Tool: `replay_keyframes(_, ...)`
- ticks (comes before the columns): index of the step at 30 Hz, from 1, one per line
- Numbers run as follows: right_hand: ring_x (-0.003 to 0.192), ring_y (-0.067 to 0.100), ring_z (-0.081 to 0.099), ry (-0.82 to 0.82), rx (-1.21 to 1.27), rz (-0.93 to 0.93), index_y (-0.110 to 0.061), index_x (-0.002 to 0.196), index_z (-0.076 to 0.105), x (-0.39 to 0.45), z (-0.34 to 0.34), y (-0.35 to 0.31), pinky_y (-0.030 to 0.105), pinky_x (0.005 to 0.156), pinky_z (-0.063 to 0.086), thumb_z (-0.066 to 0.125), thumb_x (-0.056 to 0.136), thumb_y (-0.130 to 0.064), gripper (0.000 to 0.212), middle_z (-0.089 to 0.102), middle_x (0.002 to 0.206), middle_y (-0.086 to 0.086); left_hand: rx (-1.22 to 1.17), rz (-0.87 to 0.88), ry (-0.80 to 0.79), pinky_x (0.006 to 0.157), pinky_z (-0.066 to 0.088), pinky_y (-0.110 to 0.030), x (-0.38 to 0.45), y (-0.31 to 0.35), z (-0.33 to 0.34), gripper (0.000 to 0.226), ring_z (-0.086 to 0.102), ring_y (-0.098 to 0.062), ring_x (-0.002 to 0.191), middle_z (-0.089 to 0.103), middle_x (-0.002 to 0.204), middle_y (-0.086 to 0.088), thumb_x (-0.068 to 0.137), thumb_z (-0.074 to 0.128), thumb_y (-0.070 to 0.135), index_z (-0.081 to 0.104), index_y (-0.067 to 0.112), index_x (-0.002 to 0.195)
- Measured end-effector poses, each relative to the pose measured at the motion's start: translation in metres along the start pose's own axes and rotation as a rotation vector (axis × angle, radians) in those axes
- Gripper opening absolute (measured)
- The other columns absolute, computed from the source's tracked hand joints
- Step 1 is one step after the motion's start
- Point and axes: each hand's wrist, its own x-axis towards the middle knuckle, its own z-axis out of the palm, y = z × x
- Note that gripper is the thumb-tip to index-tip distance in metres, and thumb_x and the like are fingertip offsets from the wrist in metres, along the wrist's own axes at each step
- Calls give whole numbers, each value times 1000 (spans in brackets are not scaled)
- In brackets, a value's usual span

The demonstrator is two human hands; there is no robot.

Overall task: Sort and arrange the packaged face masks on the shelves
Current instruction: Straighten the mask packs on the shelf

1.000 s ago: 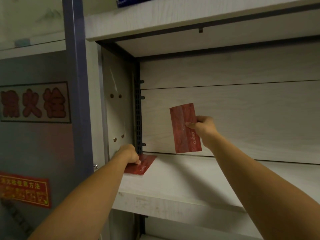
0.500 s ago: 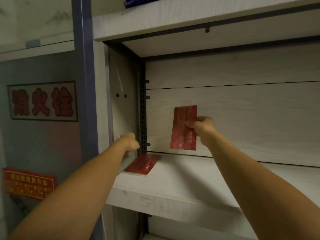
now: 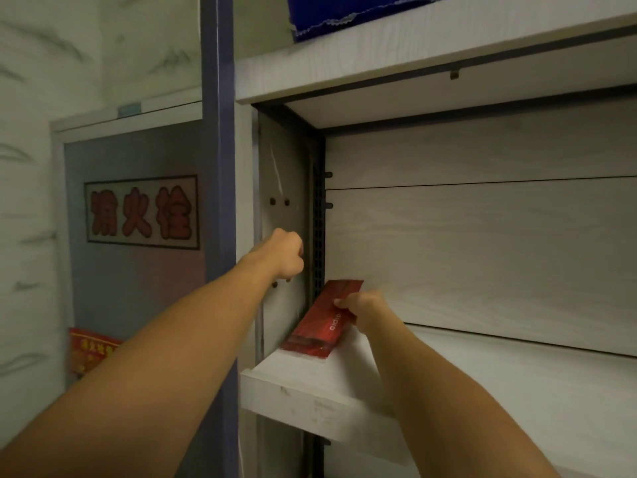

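A red face mask packet [image 3: 327, 315] lies tilted in the left back corner of the pale wooden shelf [image 3: 310, 401], its near end on top of a second red packet [image 3: 303, 350] that lies flat there. My right hand [image 3: 362, 307] pinches the upper packet at its right edge. Raised in front of the shelf's grey side panel [image 3: 282, 181], my left hand [image 3: 282, 253] has its fingers curled and holds nothing.
A shelf board above carries a blue item [image 3: 344, 15]. Left of the blue upright post [image 3: 217, 132] is a metal cabinet door with a red-lettered sign [image 3: 141, 212] and a red notice [image 3: 91, 350]. The shelf's wood back wall [image 3: 482, 253] stretches right.
My right hand has brought its packet down and left from upright against the back wall onto the packet in the corner. My left hand has let go of the lying packet and risen.
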Motion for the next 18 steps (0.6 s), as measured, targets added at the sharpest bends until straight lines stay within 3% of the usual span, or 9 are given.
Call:
replay_keyframes(3,108,30,67,63,-253,19,-2,122,59,-16,13,-1,41,96,55,91,72,-26,64,68,116,14,28,-1,-13,78,62,-43,-5,-5,1,31,67,-28,90,66,110,-12,87,56,13,72,15,113)
replay_keyframes(6,113,27,65,112,-460,3,-4,124,59,-26,14,-5,34,97,54,85,81,-30,57,66,121,12,29,-4,-10,73,63,-43,-7,-6,2,32,67,-28,82,65,110,-14,88,53,12,71,14,114)
replay_keyframes(9,87,24,70,112,-578,13,-5,104,66,-27,17,0,25,71,61,79,86,-28,32,71,97,9,-7,11,-10,69,63,-43,-5,-5,4,37,68,-29,80,64,113,-14,90,51,10,68,14,123)
replay_keyframes(13,109,30,62,250,-866,-70,-17,117,69,-30,24,10,39,93,55,79,76,-42,49,67,117,8,-39,48,-29,76,62,-43,-3,-6,10,44,67,-30,92,62,118,-13,90,51,7,63,15,132)
replay_keyframes(16,105,30,64,243,-889,-76,-17,115,70,-30,23,11,41,92,57,77,77,-45,48,66,116,10,-42,71,-29,90,58,-43,-2,-9,17,44,64,-31,106,60,128,-13,91,52,11,62,17,133)
replay_keyframes(18,110,31,60,285,-934,-69,-14,121,67,-31,20,10,41,95,54,75,77,-55,61,63,121,13,-59,83,-37,93,57,-44,-2,-9,21,43,63,-31,111,60,130,-12,92,53,12,62,17,134)
